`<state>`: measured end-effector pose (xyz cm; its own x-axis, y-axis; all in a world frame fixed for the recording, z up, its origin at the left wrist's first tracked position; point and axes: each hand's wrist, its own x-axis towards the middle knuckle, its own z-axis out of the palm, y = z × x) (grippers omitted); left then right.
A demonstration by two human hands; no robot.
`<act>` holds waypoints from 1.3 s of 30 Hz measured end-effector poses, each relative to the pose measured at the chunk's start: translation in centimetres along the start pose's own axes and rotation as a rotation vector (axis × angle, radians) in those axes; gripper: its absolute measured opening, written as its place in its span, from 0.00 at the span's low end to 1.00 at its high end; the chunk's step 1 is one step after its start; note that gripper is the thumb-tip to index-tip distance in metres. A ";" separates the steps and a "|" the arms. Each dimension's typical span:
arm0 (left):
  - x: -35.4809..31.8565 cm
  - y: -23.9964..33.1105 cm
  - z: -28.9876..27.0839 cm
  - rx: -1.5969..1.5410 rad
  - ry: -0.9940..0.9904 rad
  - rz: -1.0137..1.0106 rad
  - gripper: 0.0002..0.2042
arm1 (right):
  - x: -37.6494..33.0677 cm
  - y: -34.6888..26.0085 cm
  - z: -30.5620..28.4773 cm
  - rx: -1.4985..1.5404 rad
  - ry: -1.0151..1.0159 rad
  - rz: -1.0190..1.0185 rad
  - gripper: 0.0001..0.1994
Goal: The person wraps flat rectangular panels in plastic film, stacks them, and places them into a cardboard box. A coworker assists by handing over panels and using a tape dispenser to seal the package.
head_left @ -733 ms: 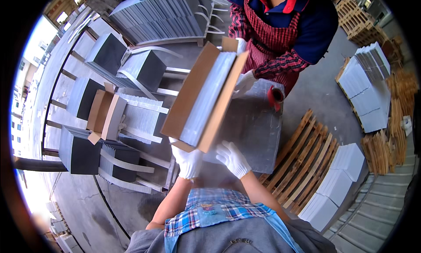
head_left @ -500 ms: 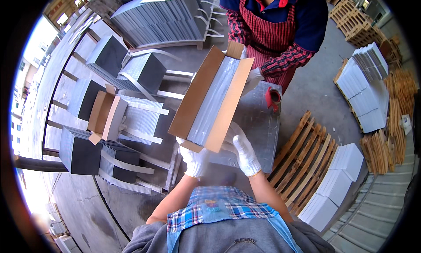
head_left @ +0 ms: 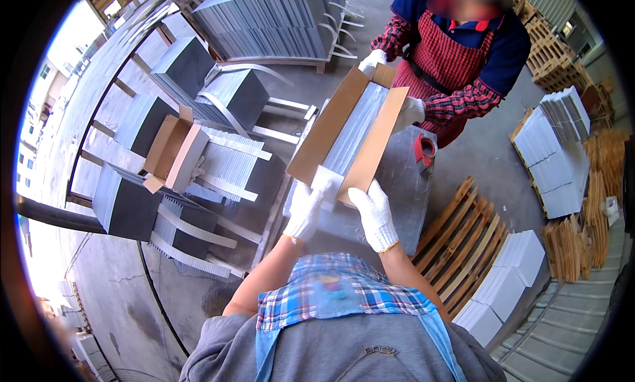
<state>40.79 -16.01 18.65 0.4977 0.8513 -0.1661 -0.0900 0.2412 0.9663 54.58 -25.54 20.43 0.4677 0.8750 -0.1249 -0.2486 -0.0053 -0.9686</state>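
A long cardboard box lies open-topped over the worktable, its long flaps spread. Inside it is a grey, flat-sided load wrapped in clear plastic. At the near end my gloved left hand is closed on a pale end flap. My gloved right hand grips the near right corner, thumb over the long flap and other fingers partly hidden. Across from me a co-worker in a red checked apron has gloved hands at the far end of the box.
A red tape dispenser sits on the grey worktable. On the left, strapped stacks of dark panels stand around another open carton. A slatted wooden pallet and white stacked boxes are at right.
My left hand has come up from beneath the box's near corner to the end flap, which now shows its pale side. The box appears farther right, and the co-worker's other hand has come into view.
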 end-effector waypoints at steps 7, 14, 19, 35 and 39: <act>0.6 -1.0 1.2 -0.057 0.166 0.062 0.17 | -0.5 -0.6 1.0 -0.152 0.031 -0.034 0.23; 0.5 -0.8 1.4 -0.073 0.149 -0.014 0.14 | -0.5 -1.2 2.3 -0.926 0.080 -0.749 0.38; 0.2 -1.3 0.1 -0.094 0.150 -0.125 0.15 | 1.4 0.3 2.0 -1.334 0.001 -0.743 0.34; 2.0 -1.2 -1.3 0.524 0.041 0.621 0.27 | 1.1 3.1 2.2 -0.768 0.090 -0.638 0.41; 0.0 3.6 -0.7 0.711 -0.089 0.561 0.28 | 1.7 4.1 1.0 -0.755 0.048 -0.600 0.47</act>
<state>39.91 -14.82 21.95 0.6086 0.7110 0.3522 0.2001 -0.5671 0.7990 53.52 -23.55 16.48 0.3775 0.8131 0.4431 0.6460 0.1116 -0.7551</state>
